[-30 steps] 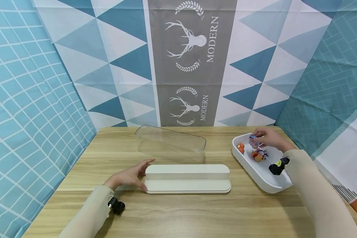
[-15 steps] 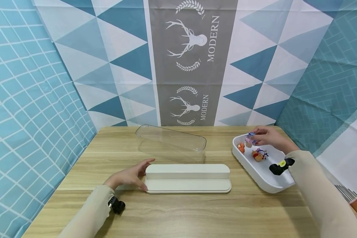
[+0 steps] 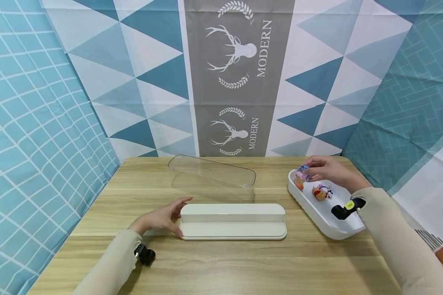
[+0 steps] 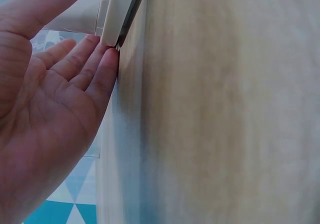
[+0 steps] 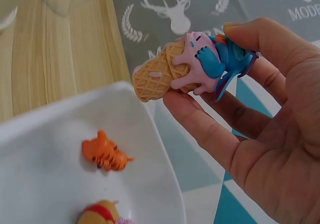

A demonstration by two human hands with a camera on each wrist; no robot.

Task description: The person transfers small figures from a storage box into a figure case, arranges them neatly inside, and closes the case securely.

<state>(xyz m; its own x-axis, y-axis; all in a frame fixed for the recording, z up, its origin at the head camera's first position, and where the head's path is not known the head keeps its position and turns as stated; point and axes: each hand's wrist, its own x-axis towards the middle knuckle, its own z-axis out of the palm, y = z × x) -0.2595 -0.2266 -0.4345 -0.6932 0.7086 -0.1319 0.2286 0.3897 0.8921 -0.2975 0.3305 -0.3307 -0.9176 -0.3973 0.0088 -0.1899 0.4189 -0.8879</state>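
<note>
In the head view my right hand (image 3: 328, 170) is over the far left end of a white tray (image 3: 315, 219). Thumb and fingers pinch a blue figurine in an ice cream cone (image 5: 192, 67), its waffle end pointing left in the right wrist view. An orange tiger figurine (image 5: 104, 153) lies in the tray, near a yellow bear figurine in red (image 5: 97, 215). At the left end of a white stepped display base (image 3: 232, 230) is my left hand (image 3: 158, 218), thumb by the front corner. In the left wrist view its fairly straight fingers (image 4: 82, 67) touch the end of the base.
Behind the base stands a clear plastic cover (image 3: 212, 178), set at a slant. A small dark and white figurine (image 3: 327, 190) lies beside the bear in the tray. Patterned cloth (image 3: 151, 82) hangs behind the wooden table (image 3: 225, 266).
My right hand has moved a little left within the tray area, carrying the cone figurine until it overlaps the tiger in the head view. The left hand and the base have stayed put.
</note>
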